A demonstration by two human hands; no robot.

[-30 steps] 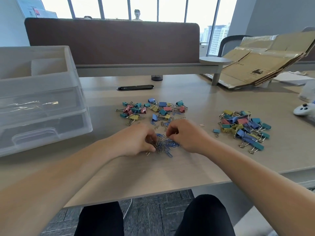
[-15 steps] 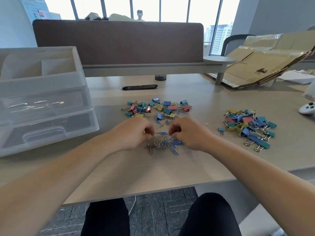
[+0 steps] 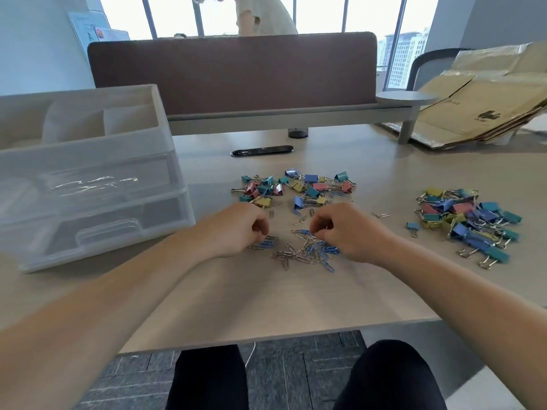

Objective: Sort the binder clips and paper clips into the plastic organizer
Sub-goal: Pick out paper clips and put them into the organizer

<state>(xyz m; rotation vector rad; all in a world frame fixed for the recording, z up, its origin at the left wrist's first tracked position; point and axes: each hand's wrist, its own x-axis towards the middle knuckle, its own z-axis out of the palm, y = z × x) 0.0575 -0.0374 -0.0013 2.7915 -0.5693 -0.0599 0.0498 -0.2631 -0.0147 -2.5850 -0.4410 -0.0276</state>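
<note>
Paper clip pile (image 3: 307, 251) on table (image 3: 266, 303) (blue and silver mixed), right hand (image 3: 349, 232) at its right edge, grip pinching clips, left hand (image 3: 236, 229) just left of the pile, grip curled, contents can't tell, binder clips (image 3: 296, 189) beyond the pile, second heap (image 3: 464, 220) well right, plastic organizer (image 3: 88, 184) well left.

We wear black trousers (image 3: 393, 377); our forearms (image 3: 124, 291), left hand (image 3: 236, 229) and right hand (image 3: 352, 232) are bare.

Paper clips (image 3: 305, 251) lie between my left hand (image 3: 239, 229) and right hand (image 3: 346, 232); binder clips (image 3: 296, 189) at twelve o'clock, a second heap (image 3: 467, 220) at three, the organizer (image 3: 88, 179) at ten.
</note>
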